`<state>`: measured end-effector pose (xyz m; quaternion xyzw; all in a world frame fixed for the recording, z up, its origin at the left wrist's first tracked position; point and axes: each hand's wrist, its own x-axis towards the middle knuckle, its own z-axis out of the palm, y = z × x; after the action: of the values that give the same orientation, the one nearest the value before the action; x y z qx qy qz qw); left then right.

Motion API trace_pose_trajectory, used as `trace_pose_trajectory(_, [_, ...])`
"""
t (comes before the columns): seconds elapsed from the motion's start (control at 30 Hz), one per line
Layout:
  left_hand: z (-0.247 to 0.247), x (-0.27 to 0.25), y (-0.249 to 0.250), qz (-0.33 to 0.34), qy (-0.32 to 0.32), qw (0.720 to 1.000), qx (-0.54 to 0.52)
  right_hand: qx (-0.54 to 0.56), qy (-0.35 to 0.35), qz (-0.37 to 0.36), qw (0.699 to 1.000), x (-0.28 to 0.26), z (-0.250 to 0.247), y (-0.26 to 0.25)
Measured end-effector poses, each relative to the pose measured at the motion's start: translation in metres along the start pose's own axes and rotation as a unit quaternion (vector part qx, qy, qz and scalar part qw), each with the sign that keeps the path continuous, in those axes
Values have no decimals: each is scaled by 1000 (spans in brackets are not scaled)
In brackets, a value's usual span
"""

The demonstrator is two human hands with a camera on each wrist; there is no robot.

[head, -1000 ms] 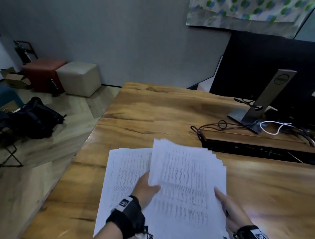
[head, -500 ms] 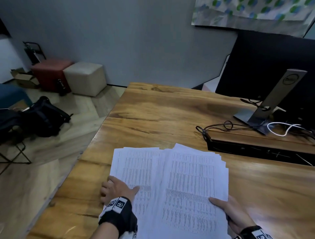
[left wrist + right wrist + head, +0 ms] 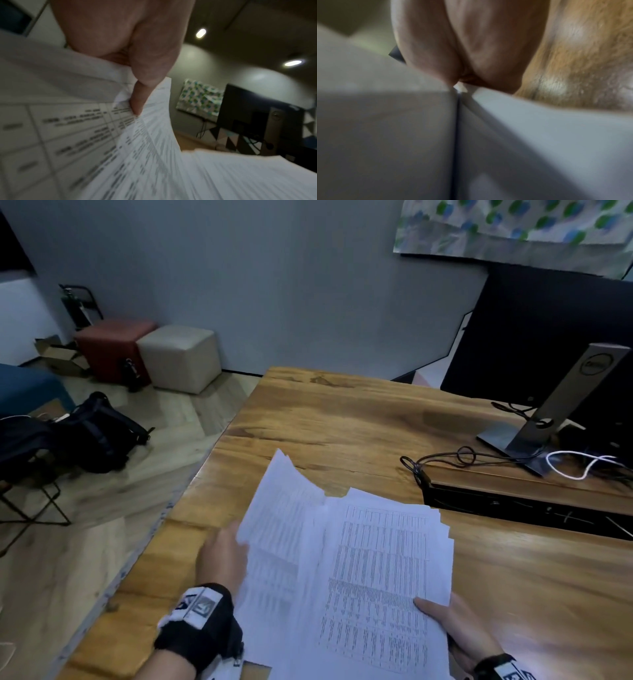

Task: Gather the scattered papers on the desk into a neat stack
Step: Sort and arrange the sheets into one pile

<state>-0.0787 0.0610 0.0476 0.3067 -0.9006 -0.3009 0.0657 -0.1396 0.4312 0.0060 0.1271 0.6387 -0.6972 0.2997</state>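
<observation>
- Two bare hands are seen at the near edge of a glossy brown wooden worktop (image 3: 342, 419), each wearing a black wrist strap.
- A fanned pile of white printed paper sheets (image 3: 376, 577) is spread on the worktop between the hands, its far edges uneven.
- A smaller bunch of white printed sheets (image 3: 284, 501) is held up off the worktop at the left of the pile, tilted and curved; in the left wrist view it (image 3: 102, 135) is pinched by the left hand (image 3: 123, 40), with the thumb on the printed face and the fingers (image 3: 139, 100) curled behind.
- In the head view the left hand (image 3: 224, 556) is seen at the left edge of that bunch.
- The right hand (image 3: 459, 628) is laid at the pile's right edge, the thumb resting on top of the sheets; how the fingers lie beneath cannot be told, as the right wrist view is blurred.
- A black monitor on a grey stand (image 3: 548, 419) and dark cables (image 3: 455, 457) are seen at the worktop's far right.
</observation>
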Motion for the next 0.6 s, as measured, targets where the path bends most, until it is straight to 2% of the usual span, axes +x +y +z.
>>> trace_pose_trajectory(0.1, [-51, 0, 22, 98, 3, 993, 60, -17, 13, 0, 1000, 5, 4, 2])
trace_pose_trajectory(0.17, [-85, -3, 35, 157, 38, 983, 85, -21, 14, 3, 1000, 7, 7, 2])
trace_pose_trajectory(0.27, [-125, -7, 54, 201, 62, 976, 53, -34, 18, 10, 999, 11, 7, 4])
trace_pose_trajectory(0.37, [-139, 1, 67, 175, -11, 979, -101, -31, 24, 7, 999, 11, 11, 5])
trace_pose_trajectory(0.43, [-126, 6, 69, 140, -83, 965, -204, -20, 20, 11, 1000, 11, 14, 5])
trace_pose_trajectory(0.53, [-64, 5, 62, 42, -162, 942, -291, 23, 14, 28, 999, 9, 20, 3])
trace_pose_trajectory(0.6, [-10, -1, 47, -12, -194, 935, -298, 79, 12, 41, 996, 3, 27, -2])
